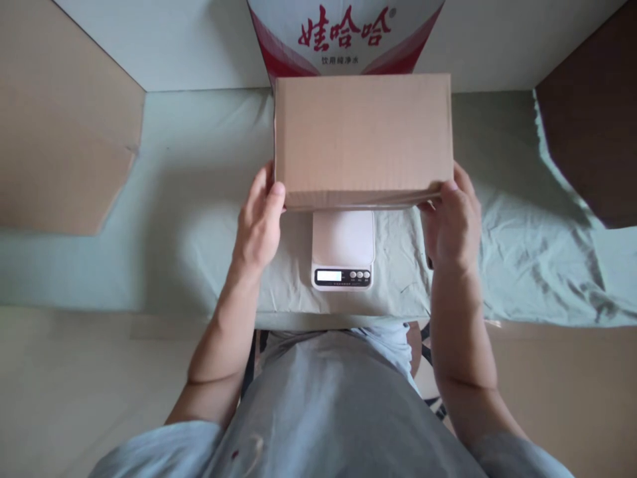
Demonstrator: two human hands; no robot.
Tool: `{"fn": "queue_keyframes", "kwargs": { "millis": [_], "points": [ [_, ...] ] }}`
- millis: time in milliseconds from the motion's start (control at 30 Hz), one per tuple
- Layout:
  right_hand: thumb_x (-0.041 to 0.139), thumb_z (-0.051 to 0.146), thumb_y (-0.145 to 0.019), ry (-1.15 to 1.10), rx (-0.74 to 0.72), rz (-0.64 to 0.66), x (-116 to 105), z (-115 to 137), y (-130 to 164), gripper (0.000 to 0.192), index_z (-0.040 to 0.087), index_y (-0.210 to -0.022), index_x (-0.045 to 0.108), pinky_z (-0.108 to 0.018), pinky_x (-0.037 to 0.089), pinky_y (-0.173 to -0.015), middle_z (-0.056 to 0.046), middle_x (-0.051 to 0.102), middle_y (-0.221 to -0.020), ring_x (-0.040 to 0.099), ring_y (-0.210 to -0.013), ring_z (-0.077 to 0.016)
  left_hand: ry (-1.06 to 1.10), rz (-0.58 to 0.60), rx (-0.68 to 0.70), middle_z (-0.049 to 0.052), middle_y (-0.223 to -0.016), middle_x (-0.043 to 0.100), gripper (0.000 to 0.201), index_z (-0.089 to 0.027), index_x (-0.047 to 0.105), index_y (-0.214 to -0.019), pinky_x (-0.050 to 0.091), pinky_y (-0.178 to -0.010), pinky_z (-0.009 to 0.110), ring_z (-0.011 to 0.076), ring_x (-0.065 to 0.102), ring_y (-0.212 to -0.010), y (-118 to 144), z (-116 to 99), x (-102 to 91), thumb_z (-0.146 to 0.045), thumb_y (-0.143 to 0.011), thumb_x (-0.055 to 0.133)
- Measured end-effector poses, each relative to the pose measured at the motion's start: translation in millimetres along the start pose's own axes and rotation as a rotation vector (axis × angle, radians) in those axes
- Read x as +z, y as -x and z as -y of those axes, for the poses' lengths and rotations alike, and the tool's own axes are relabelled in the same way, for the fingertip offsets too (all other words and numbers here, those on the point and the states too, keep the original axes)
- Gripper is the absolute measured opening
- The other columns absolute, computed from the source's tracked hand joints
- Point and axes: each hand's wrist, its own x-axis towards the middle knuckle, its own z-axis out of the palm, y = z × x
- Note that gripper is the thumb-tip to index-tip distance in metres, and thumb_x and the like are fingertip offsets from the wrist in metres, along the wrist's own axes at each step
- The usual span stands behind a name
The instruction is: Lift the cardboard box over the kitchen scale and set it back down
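Between my two hands is a plain brown cardboard box (363,136), held above the far part of a white digital kitchen scale (343,238). My left hand (259,222) grips the box's near left corner, thumb on top. At the near right corner my right hand (454,219) is closed on it in the same way, with its thumb over the edge. The near part of the scale's platform shows, along with its lit display and several buttons; the box hides the rest. Figures on the display cannot be read.
A green cloth (194,252) covers the table. Behind the held box stands a white and red carton (343,40) with Chinese lettering, against a white wall. Large cardboard panels rise at the left (60,126) and right (592,119). A small dark object lies partly behind my right wrist.
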Motion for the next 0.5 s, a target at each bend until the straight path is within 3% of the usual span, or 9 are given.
{"fn": "queue_keyframes", "kwargs": {
  "millis": [100,233,500],
  "points": [
    [0.049,0.04,-0.085,-0.005,0.014,-0.008,-3.4,13.2,34.4,0.037,0.035,-0.12,0.061,-0.047,0.041,-0.113,0.001,0.062,-0.129,0.054,-0.127,-0.0259,0.014,-0.023,-0.018,0.008,-0.146,0.05,0.055,-0.029,0.046,-0.138,0.05,-0.103,0.046,0.0292,0.048,-0.134,35.7,-13.8,-9.2,-0.056,-0.09,0.046],
    [0.049,0.04,-0.084,0.0,0.088,-0.061,-9.0,4.4,69.7,0.038,0.035,-0.121,0.061,-0.05,0.036,-0.116,0.001,0.06,-0.131,0.05,-0.132,-0.0273,0.046,0.004,-0.1,0.009,-0.144,0.052,0.055,-0.026,0.046,-0.139,0.042,-0.112,0.046,0.0268,0.052,-0.132,67.6,-5.9,-8.0,-0.051,-0.09,0.049],
    [0.05,0.037,-0.083,0.025,0.164,-0.075,-16.7,-16.6,89.4,0.041,0.035,-0.123,0.059,-0.052,0.029,-0.12,0.002,0.058,-0.137,0.045,-0.136,-0.0257,0.061,0.057,-0.161,0.01,-0.145,0.051,0.053,-0.025,0.044,-0.139,0.044,-0.11,0.043,0.0254,0.052,-0.132,85.1,7.2,-1.9,-0.049,-0.091,0.049]
  ]
}}
